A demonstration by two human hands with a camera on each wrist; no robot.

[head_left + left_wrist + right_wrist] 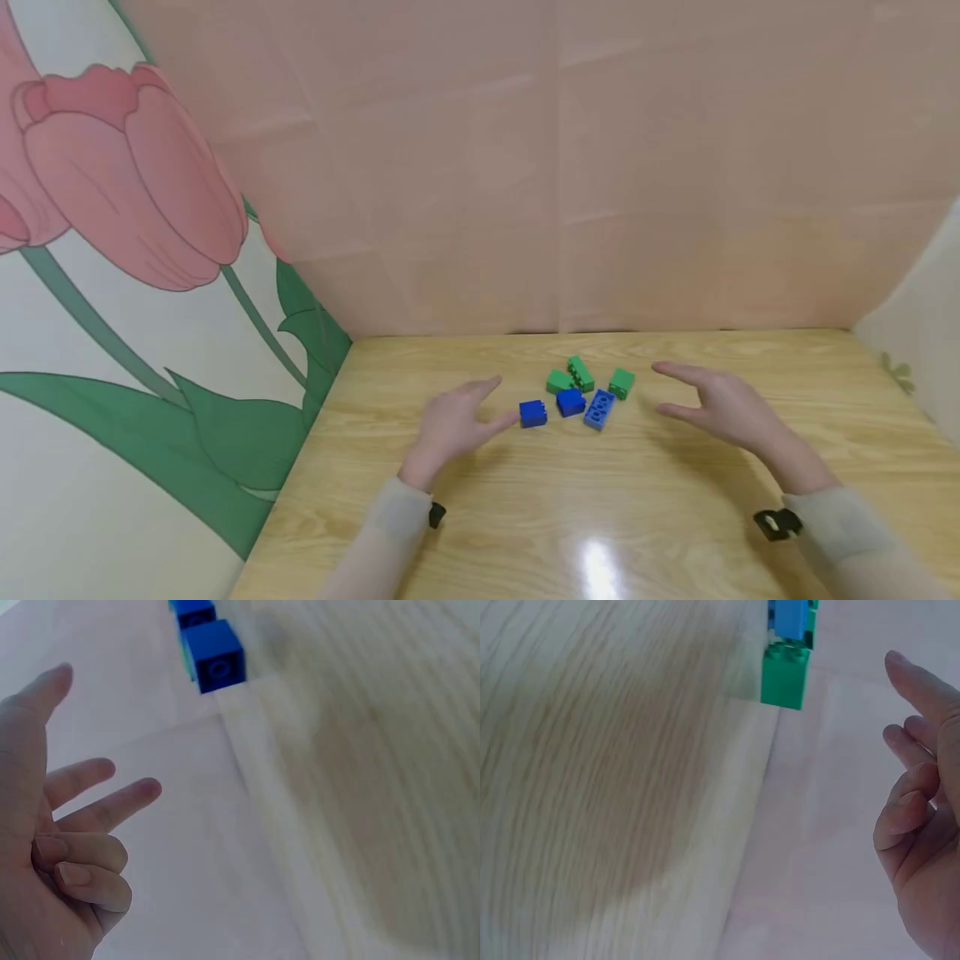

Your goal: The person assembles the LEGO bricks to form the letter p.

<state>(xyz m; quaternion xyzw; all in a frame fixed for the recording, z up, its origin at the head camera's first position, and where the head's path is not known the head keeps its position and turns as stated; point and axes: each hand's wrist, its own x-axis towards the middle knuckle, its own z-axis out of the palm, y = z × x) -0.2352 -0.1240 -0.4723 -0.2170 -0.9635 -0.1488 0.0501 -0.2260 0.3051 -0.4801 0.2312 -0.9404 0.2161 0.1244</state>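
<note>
head view: six bricks (573, 402) bunched on the desk (525, 500), between the hands; a fair spot, to my mind, for reach from either side.

left hand (453, 422): held left of the bunch. grip wide, thumb and forefinger well parted, nothing in it. from the head view i'd have thumb against the left blue brick (533, 414); left wrist view shows a gap, so i log no contact. two fingers folded to the palm, i'd guess to leave the pinch side free.

right hand (725, 407): much the same on the other side. grip spread, holding nothing. nearest is the right green brick (622, 383), near but not touching.

bricks: left blue brick sits slightly off from the rest, studs to the right. middle blue brick (570, 404) close against the left green brick (558, 382); i cannot tell if they are joined. back green brick (579, 372) slants behind. light blue brick (599, 410) lies askew, round marks up; studs or hollows, can't tell. right green brick rests on its side, studs towards the person, probably steady that way.

black fitting (776, 525) by the right sleeve (840, 521): likely my wrist camera, placed to look along the fingers. backdrop (465, 183) behind, presumably to plain out the view.
</note>
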